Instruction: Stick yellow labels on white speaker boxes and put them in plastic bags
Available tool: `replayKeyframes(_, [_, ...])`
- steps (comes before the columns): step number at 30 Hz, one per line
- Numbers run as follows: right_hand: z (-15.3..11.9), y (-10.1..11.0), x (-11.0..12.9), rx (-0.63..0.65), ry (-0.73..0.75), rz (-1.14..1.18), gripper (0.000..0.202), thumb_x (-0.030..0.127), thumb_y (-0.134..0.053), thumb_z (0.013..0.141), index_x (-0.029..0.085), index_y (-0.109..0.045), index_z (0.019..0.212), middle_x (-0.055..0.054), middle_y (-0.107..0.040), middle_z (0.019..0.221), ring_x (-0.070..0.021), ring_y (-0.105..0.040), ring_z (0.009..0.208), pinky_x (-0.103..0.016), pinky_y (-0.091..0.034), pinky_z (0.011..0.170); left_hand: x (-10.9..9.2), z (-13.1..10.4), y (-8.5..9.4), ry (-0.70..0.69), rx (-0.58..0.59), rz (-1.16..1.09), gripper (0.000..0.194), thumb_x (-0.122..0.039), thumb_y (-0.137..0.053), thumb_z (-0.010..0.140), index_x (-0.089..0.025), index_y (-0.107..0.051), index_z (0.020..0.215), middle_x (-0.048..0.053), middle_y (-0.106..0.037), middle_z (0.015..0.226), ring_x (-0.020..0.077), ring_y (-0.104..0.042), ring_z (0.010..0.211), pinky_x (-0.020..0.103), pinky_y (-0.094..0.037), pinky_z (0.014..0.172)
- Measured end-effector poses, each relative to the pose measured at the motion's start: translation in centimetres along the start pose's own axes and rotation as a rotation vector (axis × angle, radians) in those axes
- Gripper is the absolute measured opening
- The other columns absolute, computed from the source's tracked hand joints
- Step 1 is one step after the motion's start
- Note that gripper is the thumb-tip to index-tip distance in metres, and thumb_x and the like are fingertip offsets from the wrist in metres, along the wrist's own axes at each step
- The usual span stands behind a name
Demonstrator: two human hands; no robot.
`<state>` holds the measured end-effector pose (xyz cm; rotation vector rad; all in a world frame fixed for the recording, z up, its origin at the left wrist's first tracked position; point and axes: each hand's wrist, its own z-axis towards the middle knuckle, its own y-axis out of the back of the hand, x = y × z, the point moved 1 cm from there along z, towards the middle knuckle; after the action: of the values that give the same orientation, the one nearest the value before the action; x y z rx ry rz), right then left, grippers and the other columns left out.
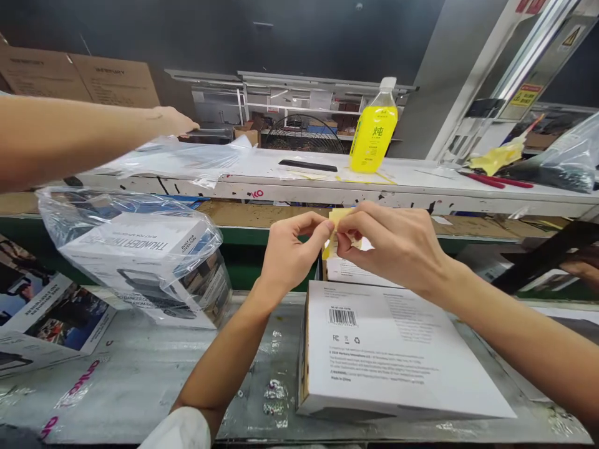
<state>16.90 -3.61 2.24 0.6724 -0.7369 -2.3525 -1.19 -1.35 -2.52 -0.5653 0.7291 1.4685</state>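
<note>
White sleeve cloth [180, 429] on my left arm sits closest. To the left, a bagged box [131, 240] rests on the tabletop [253, 380]. Next, my left grip [292, 249] pinches the edge of a small yellow sheet [337, 216] between thumb and finger. At its right side, my right grip [397, 243] is clamped on it too, near the far edge of a barcoded white box [374, 343].

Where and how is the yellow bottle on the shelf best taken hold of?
Probably around the middle of the yellow bottle, coming from the right with the right hand, once that hand is free of the yellow sheet. The bottle stands on its base, and its tall body suits a wrapped grip; the white cap is small, and a black strip lies close on the bottle's left.
</note>
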Motion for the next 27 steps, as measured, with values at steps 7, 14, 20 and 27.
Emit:
replayKeyframes(7, [0.3,2.1,0.7,0.084,-0.282,0.52,0.011,0.018,-0.07,0.087,0.024,-0.065,0.08,0.004,-0.07,0.072,-0.0119,-0.06,0.057,-0.028,-0.052,0.053,0.4,-0.4,0.7,0.062,-0.014,-0.123,0.025,-0.032,-0.069,0.093,-0.019,-0.071,0.071,0.0,-0.07,0.071,0.0157,-0.061,0.068,0.027,-0.05,0.068])
replayKeyframes(14, [-0.4,0.7,0.9,0.03,-0.014,0.096,0.014,0.022,-0.061,0.103,0.023,-0.072,0.095,-0.003,-0.078,0.092,-0.0158,-0.071,0.074,-0.031,-0.054,0.064,0.1,-1.0,0.3,0.046,-0.008,-0.067,0.026,-0.033,-0.066,0.097,-0.019,-0.072,0.076,-0.001,-0.07,0.072,0.0159,-0.063,0.069,0.026,-0.048,0.066])
replayKeyframes(20, [-0.6,0.3,0.8,-0.019,-0.038,0.143,0.011,0.02,-0.063,0.101,0.023,-0.071,0.094,-0.003,-0.078,0.09,-0.0165,-0.071,0.077,-0.031,-0.057,0.068,0.6,-0.8,-0.1,0.045,-0.019,-0.074,0.029,-0.038,-0.067,0.098,-0.019,-0.074,0.078,-0.001,-0.07,0.072,0.0154,-0.061,0.069,0.026,-0.048,0.065])
replayKeyframes(27, [-0.3,3.0,2.5,0.44,-0.372,0.826,0.012,0.019,-0.071,0.093,0.024,-0.069,0.083,0.004,-0.072,0.079,-0.0136,-0.066,0.071,-0.027,-0.056,0.067,1.8,-1.2,1.4,0.044,-0.141,-0.142,0.026,-0.039,-0.07,0.098,-0.019,-0.075,0.082,0.001,-0.075,0.08,0.0159,-0.066,0.075,0.025,-0.053,0.072])
